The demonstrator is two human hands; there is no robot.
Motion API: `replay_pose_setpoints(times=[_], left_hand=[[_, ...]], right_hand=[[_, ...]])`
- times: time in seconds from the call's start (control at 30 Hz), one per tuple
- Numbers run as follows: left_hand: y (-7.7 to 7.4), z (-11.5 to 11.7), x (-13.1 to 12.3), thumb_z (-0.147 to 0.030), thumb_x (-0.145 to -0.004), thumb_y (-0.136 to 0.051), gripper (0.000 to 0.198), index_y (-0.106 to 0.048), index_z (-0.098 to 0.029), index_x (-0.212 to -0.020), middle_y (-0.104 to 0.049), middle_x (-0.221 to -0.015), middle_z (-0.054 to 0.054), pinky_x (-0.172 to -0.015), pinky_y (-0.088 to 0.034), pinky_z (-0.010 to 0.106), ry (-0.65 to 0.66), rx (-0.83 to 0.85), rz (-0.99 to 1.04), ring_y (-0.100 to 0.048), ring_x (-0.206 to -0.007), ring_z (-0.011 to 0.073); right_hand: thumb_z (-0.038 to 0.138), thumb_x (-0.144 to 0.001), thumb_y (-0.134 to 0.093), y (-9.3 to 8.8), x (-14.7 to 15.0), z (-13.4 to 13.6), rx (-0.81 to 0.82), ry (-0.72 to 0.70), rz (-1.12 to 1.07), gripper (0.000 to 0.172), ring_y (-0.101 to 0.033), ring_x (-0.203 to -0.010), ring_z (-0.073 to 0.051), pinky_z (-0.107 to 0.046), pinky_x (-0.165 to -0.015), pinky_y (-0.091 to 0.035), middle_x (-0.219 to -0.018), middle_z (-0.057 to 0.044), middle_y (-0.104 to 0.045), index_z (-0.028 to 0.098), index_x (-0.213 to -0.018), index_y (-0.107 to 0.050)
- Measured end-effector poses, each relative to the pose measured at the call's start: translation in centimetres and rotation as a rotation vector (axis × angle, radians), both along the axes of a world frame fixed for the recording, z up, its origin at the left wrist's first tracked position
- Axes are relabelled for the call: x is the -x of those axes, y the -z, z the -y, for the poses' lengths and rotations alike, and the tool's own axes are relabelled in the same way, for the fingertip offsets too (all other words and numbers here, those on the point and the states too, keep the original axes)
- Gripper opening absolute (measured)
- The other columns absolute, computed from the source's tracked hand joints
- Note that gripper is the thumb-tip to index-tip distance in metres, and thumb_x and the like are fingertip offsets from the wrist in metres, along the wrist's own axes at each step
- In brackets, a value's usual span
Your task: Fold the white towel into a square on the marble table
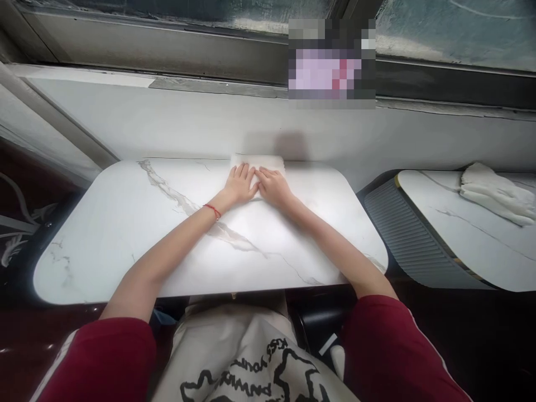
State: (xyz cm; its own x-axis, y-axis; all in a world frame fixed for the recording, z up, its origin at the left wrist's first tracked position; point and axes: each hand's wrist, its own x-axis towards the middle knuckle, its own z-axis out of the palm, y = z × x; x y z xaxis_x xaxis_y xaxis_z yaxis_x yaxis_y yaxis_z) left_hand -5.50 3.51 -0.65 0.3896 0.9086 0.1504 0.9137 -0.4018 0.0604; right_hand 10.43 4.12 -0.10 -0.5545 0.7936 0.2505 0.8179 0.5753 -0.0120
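Both of my hands lie flat on a folded white cloth (260, 161) at the far edge of a white marble-patterned table (113, 234). My left hand (242, 184), with a red string bracelet (213, 211) on its wrist, presses down with its fingers stretched toward the wall. Beside it, my right hand (274, 186) rests palm down, fingers out and angled left, its fingertips close to the left hand. The cloth shows beyond the fingertips and its near part is mostly hidden under the hands.
A second marble-topped piece (473, 229) with a ribbed grey side stands at the right, bearing a crumpled white cloth (496, 190). Behind the table runs a white wall (188, 120) below a window frame. A blurred patch (326, 72) covers something on the sill.
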Motion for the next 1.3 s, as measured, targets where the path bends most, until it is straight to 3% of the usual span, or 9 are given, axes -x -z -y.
replay_pose_setpoints(times=[0.2,0.3,0.4,0.57,0.7,0.83,0.97,1.1,1.3], left_hand=[[-0.1,7.5,-1.0,-0.034,-0.101,-0.034,0.063,-0.042,0.000,-0.153,-0.040,-0.160,0.029,-0.122,-0.024,0.058,0.112,-0.005,-0.015,-0.034,-0.151,0.0401],[-0.2,12.9,-1.6,-0.034,-0.102,-0.033,0.062,-0.044,0.002,-0.151,-0.047,-0.154,0.030,-0.119,-0.029,0.059,0.185,-0.028,-0.056,-0.041,-0.146,0.0423],[-0.3,17.3,-1.7,-0.038,-0.103,-0.034,0.061,-0.046,0.000,-0.150,-0.051,-0.151,0.028,-0.117,-0.032,0.057,0.265,-0.068,-0.107,-0.044,-0.144,0.0414],[-1.0,19.7,-1.0,-0.044,-0.104,-0.037,0.061,-0.052,0.000,-0.144,-0.057,-0.143,0.027,-0.111,-0.039,0.054,0.315,-0.106,-0.153,-0.050,-0.136,0.0407],[-1.4,18.7,0.4,-0.052,-0.103,-0.042,0.059,-0.061,-0.006,-0.134,-0.064,-0.132,0.024,-0.100,-0.046,0.049,0.356,-0.075,-0.087,-0.058,-0.124,0.0366],[-0.8,17.0,1.7,-0.052,-0.103,-0.045,0.060,-0.057,-0.006,-0.139,-0.060,-0.141,0.024,-0.108,-0.042,0.048,0.290,-0.101,-0.037,-0.054,-0.133,0.0359],[-0.6,14.5,2.5,-0.048,-0.104,-0.048,0.054,-0.053,-0.011,-0.144,-0.056,-0.148,0.022,-0.113,-0.039,0.047,0.194,-0.107,0.040,-0.051,-0.139,0.0332],[-1.1,12.0,3.4,-0.028,-0.106,-0.046,0.037,-0.057,-0.018,-0.140,-0.063,-0.140,0.014,-0.109,-0.044,0.041,0.124,-0.079,0.153,-0.058,-0.131,0.0258],[-0.6,9.0,6.2,-0.023,-0.104,-0.042,0.044,-0.053,-0.010,-0.145,-0.056,-0.151,0.015,-0.117,-0.037,0.038,0.058,-0.040,0.232,-0.049,-0.142,0.0224]], right_hand=[[0.012,-0.093,-0.040,-2.4,-0.7,8.2,0.092,0.020,0.206,0.047,-0.067,-0.103,-0.034,-0.040,-0.082,-0.048,-0.116,-0.025,-0.070,-0.002,-0.134,-0.059],[0.003,-0.088,-0.040,-2.8,-1.3,13.6,0.069,0.019,0.272,0.048,-0.067,-0.099,-0.033,-0.038,-0.077,-0.048,-0.108,-0.024,-0.072,-0.001,-0.130,-0.063],[0.003,-0.090,-0.038,-2.8,-2.6,18.0,0.027,-0.109,0.297,0.043,-0.068,-0.098,-0.032,-0.039,-0.075,-0.051,-0.106,-0.025,-0.073,0.003,-0.121,-0.069],[0.011,-0.094,-0.042,-2.5,-4.9,20.8,-0.058,-0.322,0.188,0.040,-0.066,-0.117,-0.035,-0.043,-0.084,-0.059,-0.125,-0.026,-0.069,0.005,-0.124,-0.068],[0.025,-0.099,-0.046,-2.5,-5.5,19.9,-0.001,-0.389,0.112,0.040,-0.065,-0.123,-0.035,-0.047,-0.092,-0.061,-0.132,-0.024,-0.067,0.010,-0.132,-0.063],[0.027,-0.102,-0.046,-2.4,-4.9,17.6,0.021,-0.397,0.102,0.041,-0.063,-0.129,-0.034,-0.047,-0.099,-0.059,-0.137,-0.024,-0.064,0.008,-0.136,-0.060],[0.028,-0.105,-0.041,-1.7,-3.7,13.9,0.028,-0.375,0.098,0.047,-0.058,-0.135,-0.034,-0.047,-0.101,-0.057,-0.145,-0.025,-0.058,0.006,-0.144,-0.053],[0.031,-0.105,-0.037,-0.7,-2.0,9.6,0.022,-0.317,0.094,0.050,-0.055,-0.138,-0.034,-0.048,-0.102,-0.055,-0.148,-0.027,-0.055,0.004,-0.145,-0.051],[0.031,-0.104,-0.040,-0.7,1.0,4.4,0.073,-0.295,0.126,0.053,-0.050,-0.143,-0.034,-0.049,-0.105,-0.052,-0.153,-0.025,-0.051,0.006,-0.150,-0.048]])
